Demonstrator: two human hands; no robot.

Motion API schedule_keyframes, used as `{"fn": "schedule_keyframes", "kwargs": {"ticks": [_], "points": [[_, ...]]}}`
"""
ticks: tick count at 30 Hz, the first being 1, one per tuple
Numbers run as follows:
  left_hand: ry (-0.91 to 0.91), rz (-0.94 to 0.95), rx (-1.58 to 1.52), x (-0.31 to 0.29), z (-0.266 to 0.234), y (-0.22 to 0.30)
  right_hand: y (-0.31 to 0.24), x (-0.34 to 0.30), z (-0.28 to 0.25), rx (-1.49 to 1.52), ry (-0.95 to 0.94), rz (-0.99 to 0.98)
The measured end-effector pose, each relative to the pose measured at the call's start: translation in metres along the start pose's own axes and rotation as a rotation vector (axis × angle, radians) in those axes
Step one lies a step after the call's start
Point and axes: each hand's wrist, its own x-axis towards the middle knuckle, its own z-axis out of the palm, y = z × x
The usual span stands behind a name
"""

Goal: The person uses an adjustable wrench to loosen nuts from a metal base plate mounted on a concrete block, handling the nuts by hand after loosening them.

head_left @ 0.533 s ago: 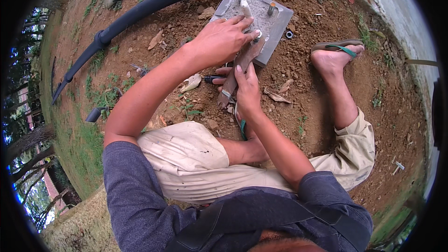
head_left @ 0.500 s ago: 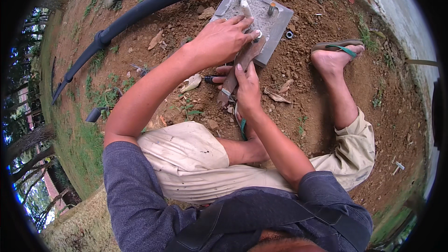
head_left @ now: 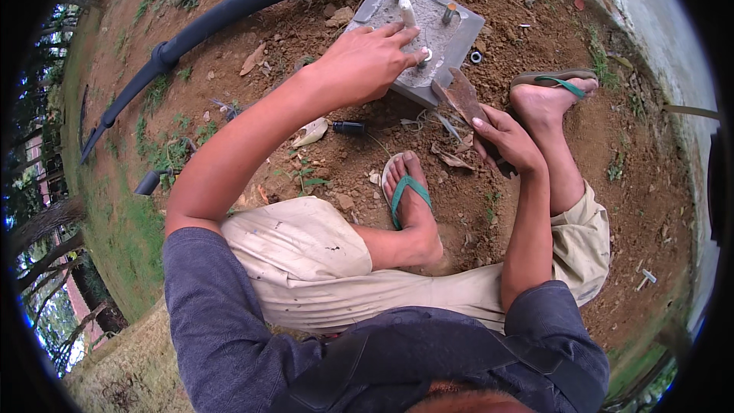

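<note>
A square grey concrete block [head_left: 462,30] with upright metal bolts [head_left: 449,12] and a bent white pipe end [head_left: 406,8] lies at the top middle. My left hand [head_left: 367,61] rests over its left side, fingers stretched out and apart. One digit touches a near bolt with a whitish ring around it; the other fingertips lie close to the white pipe. To the right of the block's near corner, my right hand [head_left: 508,136] is closed around a rusty flat metal tool [head_left: 462,95]. The tool's broad end is at the block's edge, and its dark other end sticks out under my palm.
A loose nut [head_left: 476,56] lies on the soil right of the block. A long black pipe [head_left: 229,19] curves along the left. A small black cylinder [head_left: 349,128] lies near my sandalled foot [head_left: 413,199]. A pale wall [head_left: 650,23] borders the right.
My right hand has moved right with the rusty metal tool, away from my left hand and the near bolt. The left hand has stayed almost in place on the block.
</note>
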Motion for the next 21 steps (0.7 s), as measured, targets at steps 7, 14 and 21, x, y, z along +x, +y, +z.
{"fn": "schedule_keyframes", "kwargs": {"ticks": [7,14,21], "points": [[-0.018,-0.021,-0.002,0.0,0.001,-0.001,-0.001,0.012,0.075,0.329,0.104,-0.093],[-0.041,-0.021,0.019,0.003,-0.002,0.0,0.009,0.056,0.154,0.599,0.253,-0.258],[-0.027,-0.037,0.012,0.0,0.002,0.001,-0.002,0.073,0.183,0.786,0.255,-0.286]]}}
